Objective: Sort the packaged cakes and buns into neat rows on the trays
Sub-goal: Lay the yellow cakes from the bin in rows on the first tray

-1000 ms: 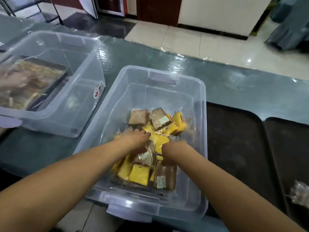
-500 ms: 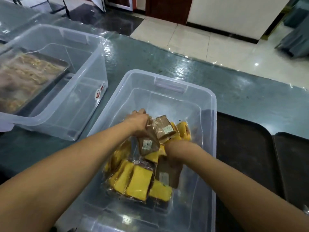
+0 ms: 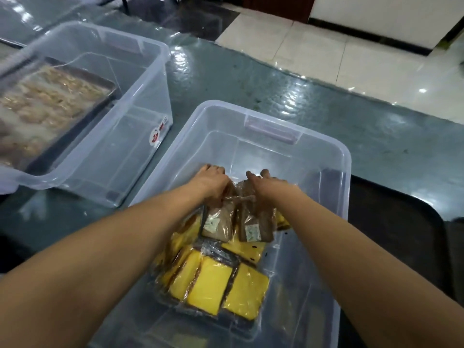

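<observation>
The left hand is stretched forward into the near clear bin, fingers curled down around the top of a brown packaged cake, which hangs from the grip. The right hand lies just beside it at 3 o'clock, in the same pose, fingers curled over the top of a second brown cake. Both forearms are long and nearly straight, and they come in from the bottom corners of the view. The two brown cakes touch each other, each in a thin crinkled transparent wrap with a small pale label near the lower end.

Under them, toward 6 o'clock, the yellow packaged cakes lie in a loose pile on the bin floor, flat rectangular slices with dark edges, also in shiny film. The arms hide part of this pile.

At 9 to 10 o'clock from the hands stands a second clear bin, well apart, with a metal tray of pale buns leaning inside it; the buns are blurred. At 3 to 4 o'clock a dark tray with a rounded corner lies just beside the near bin. Everything rests on a glossy grey-green counter, and beyond it at 12 o'clock is a light tiled floor
</observation>
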The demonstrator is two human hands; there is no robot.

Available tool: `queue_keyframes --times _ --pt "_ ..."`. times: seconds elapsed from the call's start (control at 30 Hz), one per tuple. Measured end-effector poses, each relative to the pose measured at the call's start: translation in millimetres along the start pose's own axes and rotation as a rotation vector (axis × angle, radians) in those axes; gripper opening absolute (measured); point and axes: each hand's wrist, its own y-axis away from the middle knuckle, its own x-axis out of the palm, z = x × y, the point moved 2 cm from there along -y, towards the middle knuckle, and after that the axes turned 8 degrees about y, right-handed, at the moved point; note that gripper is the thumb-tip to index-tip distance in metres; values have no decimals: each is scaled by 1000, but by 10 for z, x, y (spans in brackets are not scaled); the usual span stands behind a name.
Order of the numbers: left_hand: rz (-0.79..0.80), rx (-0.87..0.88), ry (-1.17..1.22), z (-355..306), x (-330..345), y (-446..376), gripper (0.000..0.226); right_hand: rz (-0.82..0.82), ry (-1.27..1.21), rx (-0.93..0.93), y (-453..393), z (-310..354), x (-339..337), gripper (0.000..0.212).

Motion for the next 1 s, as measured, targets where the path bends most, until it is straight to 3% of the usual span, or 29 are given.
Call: queue_keyframes --times 0.13,0.27,0.37,0.47,0.57,0.6,0.7,0.73,0.93,1.0 --pt "1 48 0 -4 -161 278 31 -3 83 -13 -88 30 42 113" --pt "-66 75 -28 -81 -296 614 39 -14 111 47 -8 -3 5 87" --pt "-135 88 -21 -155 -386 874 36 -88 172 55 64 -16 102 80" --pt "-214 95 34 -229 -459 1142 23 -75 30 40 36 0 198 95" --pt "-280 88 48 -246 -466 1358 29 36 -144 52 -60 -7 230 97" --pt "-305 82 40 -218 -456 1402 31 66 -144 72 -89 -2 250 101" --pt "-349 42 29 -105 -413 1498 35 83 -52 116 -87 50 327 137" --pt "-353 35 30 -73 -395 1522 34 51 -31 103 -74 83 332 136" --pt "-351 72 50 -40 -372 1612 31 -147 -96 97 44 207 244 55" --pt "-340 89 52 -37 -402 1613 31 -161 -134 72 102 257 245 42"
